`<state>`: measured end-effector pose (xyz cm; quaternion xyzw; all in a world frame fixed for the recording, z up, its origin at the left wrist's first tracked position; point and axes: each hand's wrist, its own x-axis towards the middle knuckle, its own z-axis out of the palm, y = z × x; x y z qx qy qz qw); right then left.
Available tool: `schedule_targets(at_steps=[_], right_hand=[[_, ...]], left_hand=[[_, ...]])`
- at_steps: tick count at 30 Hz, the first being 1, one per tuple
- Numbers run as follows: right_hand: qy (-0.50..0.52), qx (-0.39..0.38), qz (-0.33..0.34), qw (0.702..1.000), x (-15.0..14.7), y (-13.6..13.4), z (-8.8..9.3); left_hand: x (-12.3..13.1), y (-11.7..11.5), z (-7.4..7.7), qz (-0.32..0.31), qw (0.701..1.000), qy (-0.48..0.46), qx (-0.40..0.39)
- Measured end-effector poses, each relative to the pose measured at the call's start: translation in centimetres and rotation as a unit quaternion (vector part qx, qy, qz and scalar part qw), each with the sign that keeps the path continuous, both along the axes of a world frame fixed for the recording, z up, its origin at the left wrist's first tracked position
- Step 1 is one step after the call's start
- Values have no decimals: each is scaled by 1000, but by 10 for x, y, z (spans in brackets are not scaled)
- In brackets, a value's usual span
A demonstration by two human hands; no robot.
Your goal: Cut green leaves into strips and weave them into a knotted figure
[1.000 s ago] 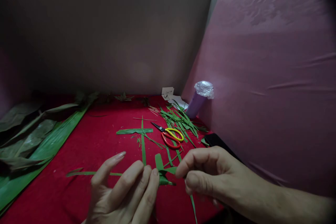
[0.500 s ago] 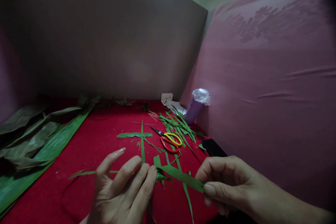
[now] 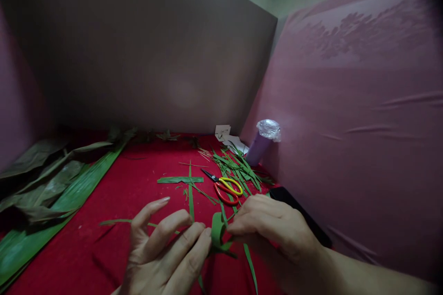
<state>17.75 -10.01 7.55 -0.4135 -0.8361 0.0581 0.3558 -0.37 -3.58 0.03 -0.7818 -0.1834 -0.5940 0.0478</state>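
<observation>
Between my two hands a green leaf strip [image 3: 217, 229] curls into a loop. My left hand [image 3: 173, 244] pinches its left side with the fingertips, the index finger raised apart. On the loop's right side my right hand [image 3: 273, 230] has its fingers closed on the strip. Thin strip ends stick out to the left of my left hand and below the loop. Just beyond lie scissors [image 3: 226, 190] with one red and one yellow handle, and two crossed leaf strips [image 3: 180, 179].
A red cloth [image 3: 128, 179] covers the table. Large leaves [image 3: 69, 193] lie at the left. Cut strips [image 3: 237, 166] are heaped at the back right, near a purple cup [image 3: 259, 147] with a foil-like top, white papers [image 3: 237, 144] and a black phone-like object [image 3: 301, 212].
My right hand has moved left and turned over, bringing the strip from stretched out to curled into a loop. My left hand has stayed nearly in place. The view has shifted slightly.
</observation>
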Motion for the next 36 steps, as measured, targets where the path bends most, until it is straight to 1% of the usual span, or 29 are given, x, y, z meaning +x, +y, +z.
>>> schedule_targets(at_steps=[3, 6, 9, 10, 11, 13, 16, 17, 19, 21, 23, 25, 26, 29, 32, 36], right_hand=[[-14, 62, -18, 998, -4, 3, -1], [-20, 118, -20, 993, -6, 4, -3], [3, 155, -18, 988, -7, 4, -7], [13, 162, -19, 987, -8, 4, -10], [23, 168, -22, 985, -8, 4, -12], [46, 174, -29, 983, -10, 3, -17], [90, 184, -36, 978, -12, 4, -29], [105, 185, -38, 976, -14, 5, -33], [143, 187, -43, 971, -17, 8, -42], [219, 205, -55, 952, -20, 10, -47], [255, 175, -44, 950, -22, 11, -47], [232, 102, -16, 967, -21, 10, -43], [228, 73, -13, 971, -20, 9, -40], [238, 2, -8, 971, -16, 7, -36], [276, -78, -3, 958, -13, 7, -38], [350, -212, 24, 912, -9, 7, -38]], left_hand=[[0, -2, 4, 0, 1000, 2, 6], [-2, -3, 9, 8, 1000, 18, -11], [-4, -2, 15, 3, 1000, 12, -24], [-4, -2, 17, -3, 999, 29, -29], [-4, -1, 19, -6, 999, 27, -25], [-3, -1, 22, -24, 998, 53, -20], [-2, 0, 23, -9, 997, -31, -72], [-2, 0, 22, -16, 998, -31, -55], [-3, 1, 21, -27, 998, 30, -47], [-5, 2, 21, -33, 996, 59, -50], [-7, 3, 22, -43, 996, 54, -61], [-7, 2, 23, -56, 995, 46, -69], [-7, 2, 24, -59, 995, 45, -71], [-7, 2, 25, -54, 995, 62, -62], [-6, 2, 22, -54, 994, 69, -63], [-7, 3, 18, -67, 992, 79, -74]])
